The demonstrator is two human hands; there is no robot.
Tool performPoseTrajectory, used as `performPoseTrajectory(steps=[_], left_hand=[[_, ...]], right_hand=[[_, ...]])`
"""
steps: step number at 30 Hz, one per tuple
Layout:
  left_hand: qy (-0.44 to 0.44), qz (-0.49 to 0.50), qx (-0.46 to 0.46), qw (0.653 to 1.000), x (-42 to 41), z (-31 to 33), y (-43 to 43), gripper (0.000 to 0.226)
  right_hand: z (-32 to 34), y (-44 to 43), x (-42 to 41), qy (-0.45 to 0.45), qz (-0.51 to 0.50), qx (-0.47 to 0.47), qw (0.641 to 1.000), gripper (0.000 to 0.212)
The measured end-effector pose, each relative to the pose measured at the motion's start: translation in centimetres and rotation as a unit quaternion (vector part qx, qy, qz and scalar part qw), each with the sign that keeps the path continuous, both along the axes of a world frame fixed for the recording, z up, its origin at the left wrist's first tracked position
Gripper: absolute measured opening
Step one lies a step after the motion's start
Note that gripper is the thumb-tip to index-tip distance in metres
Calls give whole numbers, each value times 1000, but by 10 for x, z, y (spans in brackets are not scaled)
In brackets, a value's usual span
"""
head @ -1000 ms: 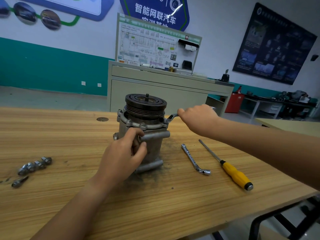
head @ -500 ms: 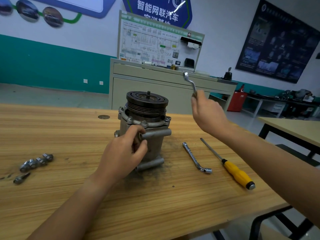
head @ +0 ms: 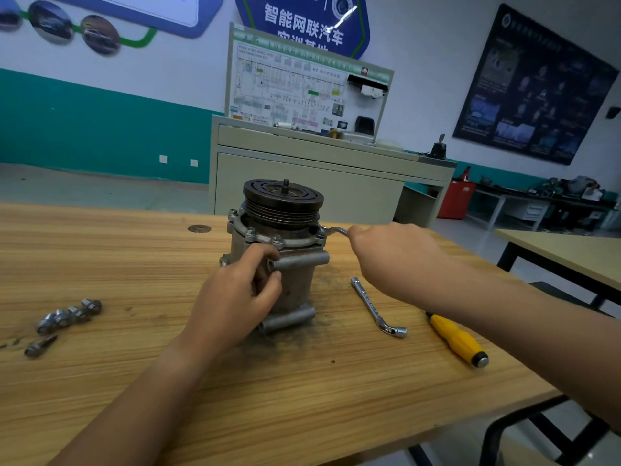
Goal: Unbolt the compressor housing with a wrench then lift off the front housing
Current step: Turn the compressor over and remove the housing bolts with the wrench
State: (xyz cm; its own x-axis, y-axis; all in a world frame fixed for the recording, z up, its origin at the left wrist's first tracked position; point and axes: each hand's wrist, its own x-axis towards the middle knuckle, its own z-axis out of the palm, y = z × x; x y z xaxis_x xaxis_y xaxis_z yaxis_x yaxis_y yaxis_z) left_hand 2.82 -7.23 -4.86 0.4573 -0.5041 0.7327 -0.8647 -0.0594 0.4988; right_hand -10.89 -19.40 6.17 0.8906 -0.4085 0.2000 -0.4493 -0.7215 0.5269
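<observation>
The left hand (head: 235, 294) curls around the upright grey metal compressor (head: 282, 250) standing mid-way across the wooden desk (head: 134, 264). The right hand (head: 396, 257), arm stretched forward, grips a bent steel wrench (head: 334, 231) seated on a right-side flange bolt.

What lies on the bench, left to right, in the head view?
loose bolts → compressor → spare wrench → yellow-handled screwdriver. Left out for overlap: left hand on the compressor, right hand holding the working wrench.
</observation>
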Motion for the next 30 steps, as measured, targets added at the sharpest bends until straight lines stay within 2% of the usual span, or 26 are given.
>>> performPoseTrajectory(steps=[5,12,16,20,24,30], left_hand=[[-6,-1,-1,1000,0,0,0,19],[-1,-12,-9,1000,2,-1,-1,21],[-3,-21,-10,1000,2,-1,-1,25],[-7,-16,-6,1000,3,-1,-1,18],[-9,-11,-9,1000,3,-1,0,17],[-8,-17,-15,1000,1,0,-1,27]], right_hand=[[11,11,7,105,7,-76,991,20],[15,-35,8,129,61,-131,981,12],[12,-57,32,90,40,-124,987,26],[-3,-70,65,-13,67,-78,995,37],[-23,-84,78,-65,113,-74,989,33],[-37,-94,33,-144,137,-43,979,26]])
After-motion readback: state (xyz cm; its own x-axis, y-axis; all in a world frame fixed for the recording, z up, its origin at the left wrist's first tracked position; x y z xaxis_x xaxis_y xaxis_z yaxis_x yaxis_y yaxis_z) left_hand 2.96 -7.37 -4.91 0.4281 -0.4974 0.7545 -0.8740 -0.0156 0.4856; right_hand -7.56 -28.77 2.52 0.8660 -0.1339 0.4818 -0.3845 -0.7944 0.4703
